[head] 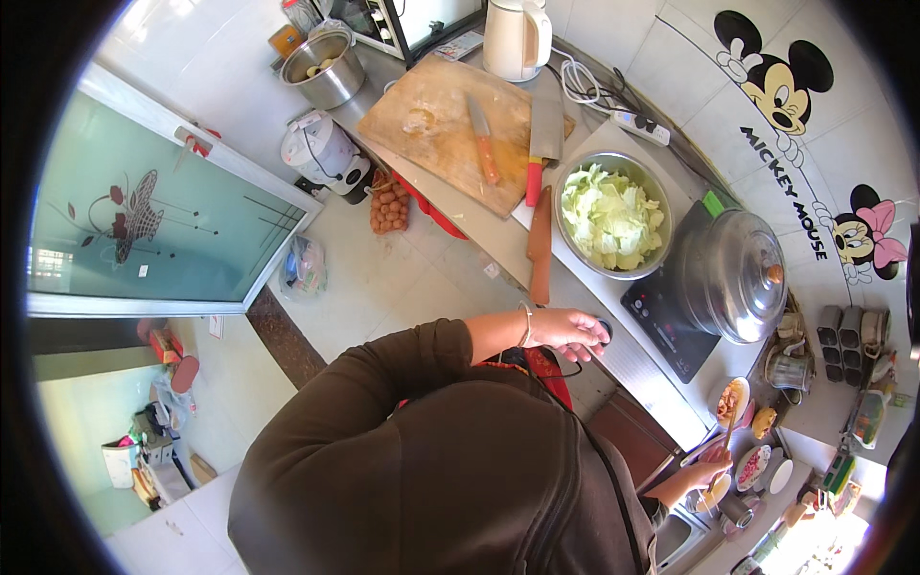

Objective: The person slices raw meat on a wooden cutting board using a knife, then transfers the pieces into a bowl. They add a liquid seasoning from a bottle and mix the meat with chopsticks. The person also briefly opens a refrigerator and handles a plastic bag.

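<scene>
My left hand [568, 335] is over the counter's front edge, fingers partly curled, with a small dark round object [605, 330] at the fingertips; whether it is gripped I cannot tell. To the lower right, my right hand [701, 477] holds what look like chopsticks [729, 435], one end reaching toward a bowl of reddish-brown food [727, 402]. Just below that hand is a bowl with yellowish contents [713, 494]. A metal bowl of torn cabbage leaves [611, 215] rests on the counter beside a lidded pot [744, 277] on a black induction cooker [672, 323].
Left of the cabbage lie a wooden cutting board [438, 136] with an orange-handled knife [483, 140], a cleaver [546, 129] and a brown knife-shaped item [539, 251]. An electric kettle [512, 39] and power strip [640, 127] are behind. Egg-like items in a net [389, 207] sit on the floor.
</scene>
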Tool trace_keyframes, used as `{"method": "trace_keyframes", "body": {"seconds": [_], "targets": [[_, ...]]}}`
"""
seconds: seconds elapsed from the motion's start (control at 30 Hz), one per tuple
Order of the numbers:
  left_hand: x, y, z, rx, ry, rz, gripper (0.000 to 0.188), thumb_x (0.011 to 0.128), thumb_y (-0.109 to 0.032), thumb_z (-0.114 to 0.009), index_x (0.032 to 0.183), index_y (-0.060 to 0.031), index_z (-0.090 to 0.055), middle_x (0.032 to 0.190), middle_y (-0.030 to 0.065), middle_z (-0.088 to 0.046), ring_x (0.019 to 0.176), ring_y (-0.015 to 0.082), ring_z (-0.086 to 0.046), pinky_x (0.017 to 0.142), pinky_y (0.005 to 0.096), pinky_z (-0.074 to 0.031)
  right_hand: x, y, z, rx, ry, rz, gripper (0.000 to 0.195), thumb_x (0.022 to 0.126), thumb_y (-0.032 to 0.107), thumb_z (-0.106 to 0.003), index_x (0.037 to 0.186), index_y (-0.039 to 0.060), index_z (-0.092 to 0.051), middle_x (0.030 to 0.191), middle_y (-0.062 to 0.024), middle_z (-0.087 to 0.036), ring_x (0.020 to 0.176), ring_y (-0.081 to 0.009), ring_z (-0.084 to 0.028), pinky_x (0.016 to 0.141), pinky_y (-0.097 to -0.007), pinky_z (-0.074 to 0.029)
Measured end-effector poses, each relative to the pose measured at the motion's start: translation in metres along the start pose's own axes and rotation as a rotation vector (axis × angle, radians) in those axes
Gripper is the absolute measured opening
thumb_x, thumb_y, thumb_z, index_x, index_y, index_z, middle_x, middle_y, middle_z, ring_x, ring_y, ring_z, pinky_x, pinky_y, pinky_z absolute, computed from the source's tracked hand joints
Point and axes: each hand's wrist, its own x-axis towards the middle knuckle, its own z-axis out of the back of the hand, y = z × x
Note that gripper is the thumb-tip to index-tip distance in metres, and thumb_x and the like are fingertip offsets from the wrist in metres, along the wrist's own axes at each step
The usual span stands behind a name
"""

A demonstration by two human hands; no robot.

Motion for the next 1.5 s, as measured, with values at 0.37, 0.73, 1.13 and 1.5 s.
{"method": "trace_keyframes", "body": {"seconds": [0.37, 0.73, 1.13, 1.5], "targets": [[-0.126, -0.040, 0.150, -0.098, -0.230, -0.130, 0.038, 0.100, -0.026, -0.050, 0.134, -0.0089, -0.049, 0.128, 0.0054, -0.059, 0.110, 0.0141, -0.058, 0.094, 0.0320, -0.047, -0.063, 0.010, -0.051, 0.125, -0.498, -0.119, 0.033, 0.096, 0.022, -0.047, 0.105, -0.0050, -0.064, 0.111, -0.0209, -0.065, 0.105, -0.0333, -0.063, 0.093, -0.0410, -0.054], [-0.209, -0.094, 0.326, -0.068, -0.252, -0.087, 0.037, 0.098, -0.026, -0.051, 0.131, -0.0105, -0.052, 0.124, 0.0042, -0.060, 0.109, 0.0137, -0.056, 0.093, 0.0318, -0.046, -0.239, 0.085, -0.152, 0.075, -0.681, -0.042, 0.033, 0.095, 0.019, -0.042, 0.104, -0.0017, -0.066, 0.113, -0.0193, -0.065, 0.106, -0.0323, -0.063, 0.092, -0.0383, -0.055], [-0.217, -0.113, 0.369, -0.125, -0.126, 0.017, 0.036, 0.099, -0.024, -0.051, 0.133, -0.0100, -0.051, 0.124, 0.0051, -0.061, 0.110, 0.0133, -0.058, 0.094, 0.0309, -0.046, -0.325, 0.145, -0.140, 0.150, -0.735, 0.054, 0.024, 0.094, 0.015, -0.047, 0.102, -0.0010, -0.063, 0.104, -0.0215, -0.065, 0.099, -0.0327, -0.066, 0.085, -0.0353, -0.060], [-0.203, -0.119, 0.378, -0.069, -0.059, 0.072, 0.035, 0.099, -0.025, -0.052, 0.130, -0.0100, -0.052, 0.125, 0.0051, -0.060, 0.109, 0.0129, -0.058, 0.092, 0.0298, -0.047, -0.342, 0.158, -0.127, 0.385, -0.519, 0.078, 0.031, 0.097, 0.016, -0.046, 0.113, -0.0102, -0.052, 0.120, -0.0243, -0.056, 0.111, -0.0333, -0.060, 0.094, -0.0339, -0.056]]}}
